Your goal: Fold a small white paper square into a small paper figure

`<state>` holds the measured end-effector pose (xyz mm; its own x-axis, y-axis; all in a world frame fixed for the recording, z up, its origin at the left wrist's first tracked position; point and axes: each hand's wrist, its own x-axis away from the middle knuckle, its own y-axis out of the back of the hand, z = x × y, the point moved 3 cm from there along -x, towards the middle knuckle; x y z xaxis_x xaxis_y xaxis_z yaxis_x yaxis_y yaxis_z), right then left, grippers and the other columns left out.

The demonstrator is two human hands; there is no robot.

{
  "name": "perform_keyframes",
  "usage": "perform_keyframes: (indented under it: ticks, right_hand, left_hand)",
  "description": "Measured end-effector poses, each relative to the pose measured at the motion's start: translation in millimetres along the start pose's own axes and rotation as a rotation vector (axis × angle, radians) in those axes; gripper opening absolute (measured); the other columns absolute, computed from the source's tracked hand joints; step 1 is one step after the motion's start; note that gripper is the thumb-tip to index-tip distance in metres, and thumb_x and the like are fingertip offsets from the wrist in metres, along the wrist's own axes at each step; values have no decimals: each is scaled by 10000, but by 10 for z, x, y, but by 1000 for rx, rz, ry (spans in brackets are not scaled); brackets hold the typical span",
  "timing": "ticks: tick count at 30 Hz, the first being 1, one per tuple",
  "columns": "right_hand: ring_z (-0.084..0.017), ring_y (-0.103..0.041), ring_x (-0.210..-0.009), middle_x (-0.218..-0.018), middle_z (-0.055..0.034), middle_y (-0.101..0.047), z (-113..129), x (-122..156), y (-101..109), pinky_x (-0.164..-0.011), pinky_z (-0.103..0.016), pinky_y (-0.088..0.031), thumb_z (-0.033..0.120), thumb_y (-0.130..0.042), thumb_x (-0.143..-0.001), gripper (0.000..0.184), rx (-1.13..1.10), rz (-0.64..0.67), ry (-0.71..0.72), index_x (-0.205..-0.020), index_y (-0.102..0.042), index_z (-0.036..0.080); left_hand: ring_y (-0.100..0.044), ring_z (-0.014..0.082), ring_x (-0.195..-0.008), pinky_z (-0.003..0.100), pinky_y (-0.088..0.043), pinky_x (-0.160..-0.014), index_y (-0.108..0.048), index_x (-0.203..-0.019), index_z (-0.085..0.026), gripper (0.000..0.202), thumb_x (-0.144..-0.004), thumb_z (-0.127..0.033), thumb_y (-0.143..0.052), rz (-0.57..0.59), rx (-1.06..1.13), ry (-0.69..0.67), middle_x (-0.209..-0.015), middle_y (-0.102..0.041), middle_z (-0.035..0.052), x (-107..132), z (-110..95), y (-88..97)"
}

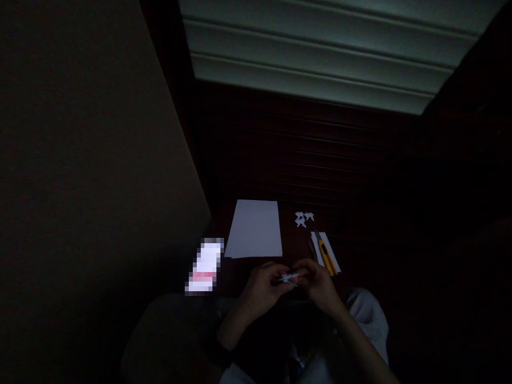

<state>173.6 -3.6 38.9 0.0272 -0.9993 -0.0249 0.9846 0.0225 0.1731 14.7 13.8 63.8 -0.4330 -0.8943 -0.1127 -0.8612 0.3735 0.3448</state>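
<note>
The scene is very dark. My left hand [262, 288] and my right hand [318, 285] meet over the near edge of a small dark table [296, 245]. Both pinch a small folded piece of white paper [288, 278] between their fingertips. Just beyond the hands lies a stack of white paper sheets [255, 228]. A yellow utility knife [327, 257] rests on a narrow white strip to the right of my right hand.
Small folded white paper pieces [304, 218] lie at the table's far right. A bright blurred-out rectangle [205, 265] sits at the table's left. A plain wall [88, 160] stands close on the left, and window blinds [320, 58] hang behind the table.
</note>
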Motion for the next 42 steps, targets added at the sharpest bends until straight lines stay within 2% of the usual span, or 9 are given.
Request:
perform_keyframes:
  ticks: [6,12,20,24,29,31,33,37,42]
  right_hand:
    - [-128,-578,-654,-717,20,-614,165,72,-55,-587,-207,-410,29,-493,-710,249,271,143,112,-889,-510,202]
    - [-130,-531,-702,-759,1,-566,324,134,-156,-596,-202,-348,-53,-430,-644,304,642,267,244,-811,-483,195]
    - [-165,-546,-753,-803,-29,-584,306,90,2,-649,-232,-376,9,-506,-695,250,697,268,213,-844,-556,203]
    - [-196,-570,-811,-873,-38,-613,293,83,81,-699,-269,-411,66,-627,-660,309,557,230,167,-923,-583,221]
    - [-207,-594,-866,-980,-34,-637,172,56,15,-724,-288,-443,209,-751,-604,538,279,314,60,-1097,-538,234]
    - [-190,-601,-832,-928,-28,-652,84,27,-15,-709,-273,-446,270,-735,-640,420,187,327,19,-1023,-578,202]
    - [-168,-603,-750,-816,-28,-660,-1,-4,-32,-655,-255,-447,352,-666,-718,260,117,337,-30,-884,-616,158]
    - [-142,-596,-646,-702,-35,-657,-75,-32,-44,-603,-243,-451,453,-578,-775,334,-28,397,-123,-781,-614,121]
    - [-139,-591,-627,-685,-34,-660,-51,-23,-26,-597,-239,-451,472,-592,-754,347,-40,428,-125,-735,-641,129]
  left_hand:
    - [-605,179,-675,249,-360,-585,-682,-782,-207,272,-791,-421,-514,243,-500,-24,-744,-679,47,18,-56,38]
    - [-597,207,-620,276,-316,-557,-686,-645,-188,274,-737,-397,-536,310,-769,-12,-638,-664,92,-1,-25,25]
    - [-505,137,-480,237,-264,-482,-657,-534,-188,141,-581,-319,-680,163,-415,81,-523,-622,27,-64,258,-14]
    - [-470,118,-466,228,-246,-474,-634,-493,-170,190,-561,-335,-698,96,-290,164,-474,-582,-6,-76,454,-7]
    - [-431,99,-461,217,-247,-466,-608,-486,-143,253,-558,-370,-696,13,-102,280,-454,-535,-32,-113,658,-23]
    - [-413,94,-443,217,-254,-464,-587,-458,-134,278,-535,-372,-710,3,22,339,-428,-501,-40,-120,709,-38]
    - [-421,95,-443,219,-273,-470,-579,-449,-125,280,-524,-355,-721,32,162,365,-427,-497,-37,-115,713,-56]
    - [-521,125,-545,226,-349,-534,-653,-655,-107,238,-603,-335,-701,126,422,321,-587,-609,14,-78,600,-76]
    - [-559,141,-634,222,-385,-567,-632,-739,-116,287,-710,-402,-630,189,440,234,-697,-629,37,-29,465,-70]
